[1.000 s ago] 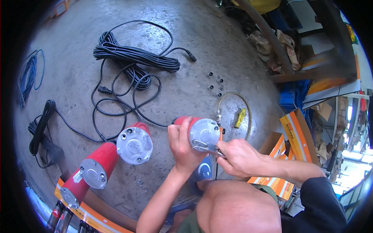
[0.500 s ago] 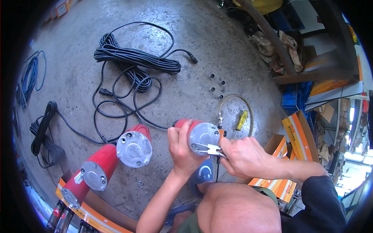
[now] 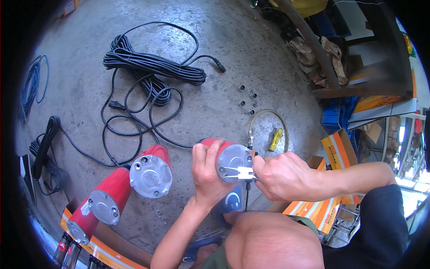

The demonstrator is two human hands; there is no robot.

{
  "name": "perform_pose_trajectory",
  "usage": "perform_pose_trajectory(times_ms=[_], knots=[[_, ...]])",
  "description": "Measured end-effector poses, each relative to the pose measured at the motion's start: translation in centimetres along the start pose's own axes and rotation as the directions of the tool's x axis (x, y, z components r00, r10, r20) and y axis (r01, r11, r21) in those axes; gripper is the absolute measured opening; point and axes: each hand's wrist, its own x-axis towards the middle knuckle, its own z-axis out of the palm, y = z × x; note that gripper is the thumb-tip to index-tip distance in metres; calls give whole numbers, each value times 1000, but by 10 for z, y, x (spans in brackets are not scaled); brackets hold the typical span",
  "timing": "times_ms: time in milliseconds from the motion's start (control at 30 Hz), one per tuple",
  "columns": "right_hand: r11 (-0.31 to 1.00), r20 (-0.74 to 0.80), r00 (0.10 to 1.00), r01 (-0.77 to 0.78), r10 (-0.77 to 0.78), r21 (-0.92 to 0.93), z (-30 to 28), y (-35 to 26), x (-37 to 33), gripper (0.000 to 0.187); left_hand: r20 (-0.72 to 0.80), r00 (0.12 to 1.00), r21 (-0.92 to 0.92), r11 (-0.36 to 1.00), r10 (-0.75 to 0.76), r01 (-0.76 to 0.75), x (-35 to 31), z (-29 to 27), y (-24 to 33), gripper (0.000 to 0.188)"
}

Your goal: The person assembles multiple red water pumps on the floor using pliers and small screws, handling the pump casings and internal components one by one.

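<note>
My left hand [image 3: 207, 168] is wrapped round the side of a red cylinder [image 3: 222, 147], whose silvery round end cap [image 3: 234, 158] faces me. In my right hand [image 3: 286, 177] is a pair of pliers [image 3: 245, 172] with two thin, slightly parted prongs; its handles are mostly hidden in my closed fingers. The prong tips lie over the lower left edge of the cap, by a small hole. From the cylinder's right side a small valve fitting [image 3: 250, 139] leads to a clear hose [image 3: 283, 120]. A yellow-handled tool [image 3: 276, 140] lies on the floor inside the hose's loop.
Several more red cylinders with silvery caps [image 3: 152, 177] stand at the left, partly by an orange carton [image 3: 121, 258]. Coiled black cable [image 3: 154, 67] lies on the floor ahead, near several small dark fittings [image 3: 242, 103]. Open orange boxes [image 3: 342, 154] and a metal frame [image 3: 329, 67] are at the right.
The pliers have turned slightly and sit more level, and my right hand has shifted a little with them. The view has moved slightly; my left hand keeps its hold.
</note>
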Motion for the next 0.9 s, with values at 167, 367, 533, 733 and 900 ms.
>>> perform_pose_trajectory(times_ms=[167,367,533,733,900], knots=[[994,84,994,62,-70,86,-9,2,5,24,13,1000,65,997,27,-28,0,-1,-3,101],[937,125,980,107,-156,332,-8,19,13,23,78,996,36,998,49,-52,5,-6,-6,99],[988,90,992,70,-83,138,-19,13,10,26,108,993,1,998,58,-58,9,-9,-7,98],[998,89,995,51,-53,20,-24,11,9,27,127,991,16,999,50,-52,11,-13,-3,97],[998,71,995,66,-67,15,-25,11,8,27,130,990,8,999,50,-51,11,-13,-4,97]])
